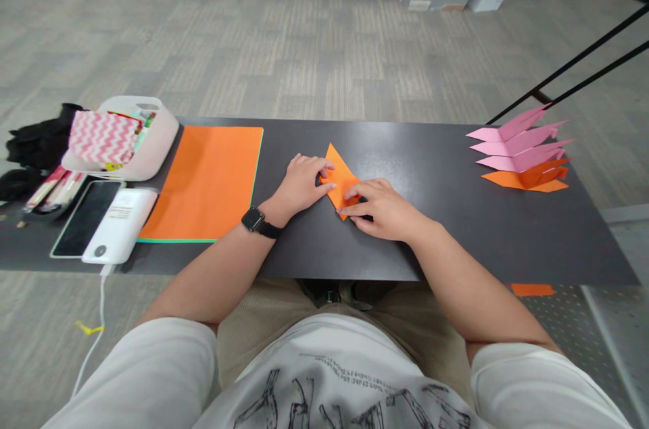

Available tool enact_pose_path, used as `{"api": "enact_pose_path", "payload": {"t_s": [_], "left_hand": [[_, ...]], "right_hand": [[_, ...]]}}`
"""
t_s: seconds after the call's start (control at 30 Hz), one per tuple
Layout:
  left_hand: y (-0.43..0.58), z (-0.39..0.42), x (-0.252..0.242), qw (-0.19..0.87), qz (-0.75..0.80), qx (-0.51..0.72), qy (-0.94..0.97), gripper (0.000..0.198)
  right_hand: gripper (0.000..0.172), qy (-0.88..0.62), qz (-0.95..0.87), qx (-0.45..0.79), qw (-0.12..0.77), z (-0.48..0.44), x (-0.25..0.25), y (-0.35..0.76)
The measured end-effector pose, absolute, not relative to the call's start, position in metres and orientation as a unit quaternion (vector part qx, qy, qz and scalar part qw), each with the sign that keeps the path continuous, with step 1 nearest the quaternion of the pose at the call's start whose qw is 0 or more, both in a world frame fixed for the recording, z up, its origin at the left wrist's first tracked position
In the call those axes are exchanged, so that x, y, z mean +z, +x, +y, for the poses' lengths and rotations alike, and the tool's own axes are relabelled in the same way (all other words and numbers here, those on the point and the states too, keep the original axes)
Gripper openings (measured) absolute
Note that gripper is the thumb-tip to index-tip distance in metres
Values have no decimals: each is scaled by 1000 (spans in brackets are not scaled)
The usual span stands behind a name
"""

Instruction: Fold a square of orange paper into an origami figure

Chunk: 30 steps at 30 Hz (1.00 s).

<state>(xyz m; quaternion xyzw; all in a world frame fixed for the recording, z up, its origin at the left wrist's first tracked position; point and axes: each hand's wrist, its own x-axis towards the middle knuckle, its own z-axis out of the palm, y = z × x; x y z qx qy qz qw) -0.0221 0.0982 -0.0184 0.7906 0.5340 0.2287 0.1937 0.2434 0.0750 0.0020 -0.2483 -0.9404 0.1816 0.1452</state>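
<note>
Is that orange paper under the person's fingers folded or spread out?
Folded, it appears: the paper has a small, pointed outline, unlike the wide, flat sheet to its left. How many folds, I cannot tell.

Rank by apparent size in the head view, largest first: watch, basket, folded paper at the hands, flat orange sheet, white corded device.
Orange sheet
Basket
White device
Folded paper, partly covered by left hand and right hand
Watch

No lettering is legible (the shirt print (349,373) is blurred)
</note>
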Motion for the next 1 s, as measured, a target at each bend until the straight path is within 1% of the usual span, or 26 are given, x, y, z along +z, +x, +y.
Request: {"api": "enact_pose_path", "payload": {"t_s": [0.3,0.57,0.8,1.0], "left_hand": [[-22,99,-19,200,531,228,791,29],[-23,99,-20,201,532,223,792,27],[-23,97,-19,187,527,213,801,13],[-23,96,-19,187,523,219,802,11]], "right_hand": [[38,-239,-944,183,133,74,5,245],[37,-234,-949,167,130,71,6,246],[38,-244,-946,165,134,68,7,244],[39,-241,-951,153,119,64,6,244]]}}
